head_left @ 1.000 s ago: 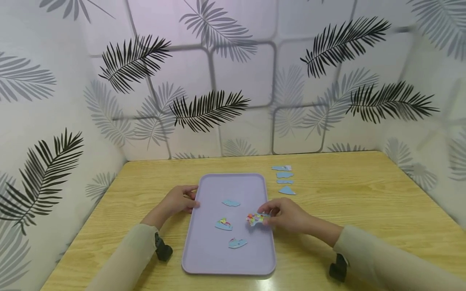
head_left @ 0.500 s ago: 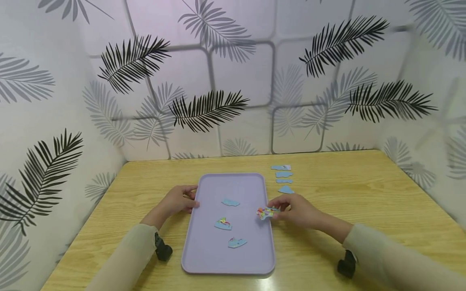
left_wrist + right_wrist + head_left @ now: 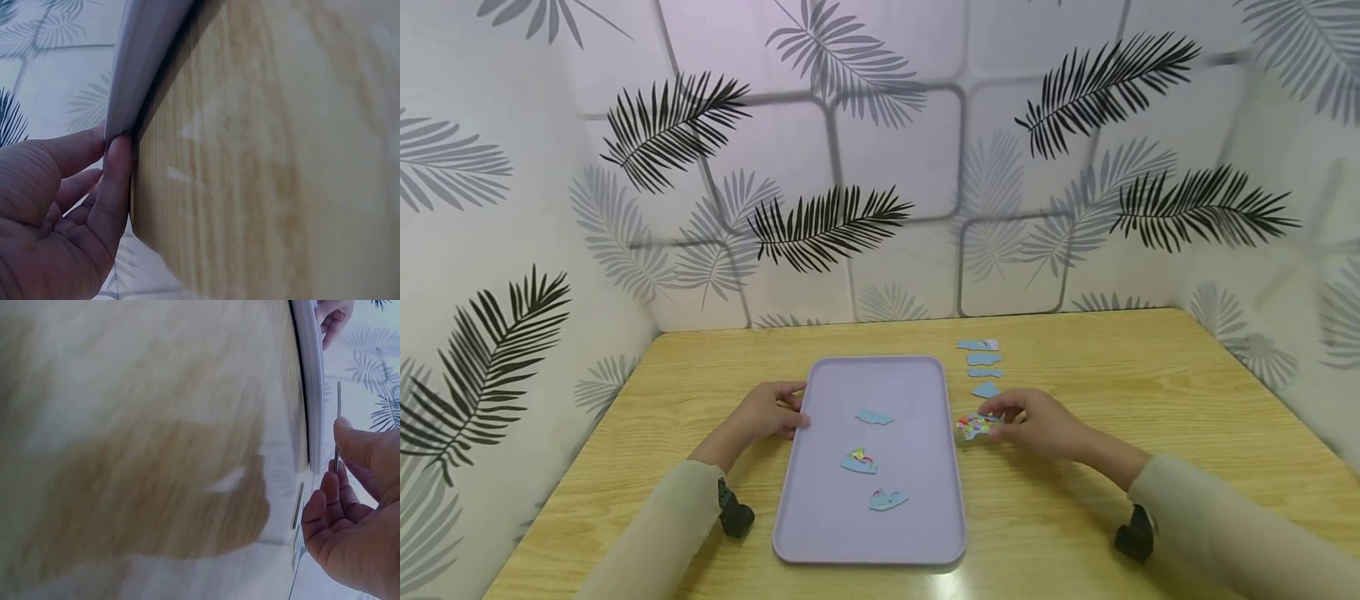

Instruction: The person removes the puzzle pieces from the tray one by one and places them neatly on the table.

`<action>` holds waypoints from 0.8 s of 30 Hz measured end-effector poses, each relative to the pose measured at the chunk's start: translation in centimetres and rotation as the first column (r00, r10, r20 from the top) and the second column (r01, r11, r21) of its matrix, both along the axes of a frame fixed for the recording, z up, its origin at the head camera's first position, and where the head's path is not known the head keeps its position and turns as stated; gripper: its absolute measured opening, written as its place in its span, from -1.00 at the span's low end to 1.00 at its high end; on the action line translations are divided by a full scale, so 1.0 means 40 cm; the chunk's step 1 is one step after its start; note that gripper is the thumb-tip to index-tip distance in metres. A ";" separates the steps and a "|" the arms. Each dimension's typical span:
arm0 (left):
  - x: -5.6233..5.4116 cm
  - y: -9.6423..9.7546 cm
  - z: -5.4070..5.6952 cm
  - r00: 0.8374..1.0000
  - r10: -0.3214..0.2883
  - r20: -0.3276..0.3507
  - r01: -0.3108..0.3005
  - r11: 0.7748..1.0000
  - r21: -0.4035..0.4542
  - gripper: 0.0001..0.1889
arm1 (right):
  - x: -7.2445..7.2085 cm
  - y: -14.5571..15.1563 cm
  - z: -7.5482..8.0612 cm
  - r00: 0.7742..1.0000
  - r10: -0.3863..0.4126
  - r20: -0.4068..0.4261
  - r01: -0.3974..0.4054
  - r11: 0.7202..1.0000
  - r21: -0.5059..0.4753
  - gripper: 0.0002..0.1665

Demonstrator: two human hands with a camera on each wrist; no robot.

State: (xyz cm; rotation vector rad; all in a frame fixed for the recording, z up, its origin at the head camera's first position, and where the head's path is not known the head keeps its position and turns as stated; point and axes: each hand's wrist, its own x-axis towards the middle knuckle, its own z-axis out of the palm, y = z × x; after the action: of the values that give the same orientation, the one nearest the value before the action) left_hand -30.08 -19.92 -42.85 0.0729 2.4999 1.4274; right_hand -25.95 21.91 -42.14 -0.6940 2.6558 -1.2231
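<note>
"One big wood table! Any room?"
"Wood shows on both sides of the purple tray. The table's near edge is cut off."
"And the hands?"
"The left hand pinches the tray's left edge. The right hand pinches a bright piece, one end hidden, just right of the tray."
"Three small pieces lie on the tray, four blue pieces beside it."

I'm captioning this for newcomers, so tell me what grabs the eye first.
Bold black leaf prints on the pale backdrop behind the table stand out most. Below them, a lilac tray bears three flat pieces, its left edge held by the left hand. Just past its right edge, the right hand pinches a brightly coloured piece.
</note>
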 end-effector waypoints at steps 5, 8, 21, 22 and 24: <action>0.002 -0.002 0.001 1.000 0.007 0.001 -0.007 1.000 -0.010 -0.31 | -0.011 0.021 -0.001 1.000 -0.003 0.014 0.003 1.000 -0.004 -0.69; 0.003 -0.002 0.002 1.000 0.006 -0.001 -0.006 1.000 -0.023 -0.31 | -0.018 0.030 -0.003 1.000 -0.002 0.011 0.002 1.000 0.008 -0.70; 0.008 0.000 0.008 1.000 -0.025 -0.012 0.025 1.000 -0.002 -0.31 | -0.054 0.058 -0.011 1.000 0.026 0.003 -0.026 0.998 0.060 -0.73; 0.008 0.000 0.009 1.000 -0.027 -0.013 0.027 1.000 -0.003 -0.31 | -0.057 0.060 -0.012 0.999 0.032 -0.004 -0.032 0.997 0.065 -0.73; 0.008 0.001 0.010 1.000 -0.027 -0.014 0.027 1.000 -0.006 -0.31 | -0.060 0.062 -0.013 0.999 0.041 -0.006 -0.040 0.997 0.068 -0.73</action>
State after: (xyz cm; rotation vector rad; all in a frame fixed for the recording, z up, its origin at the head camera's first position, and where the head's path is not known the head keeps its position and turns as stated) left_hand -29.76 -19.87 -42.45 0.1153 2.5039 1.4142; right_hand -28.37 24.39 -42.65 -0.7394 2.6620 -1.1170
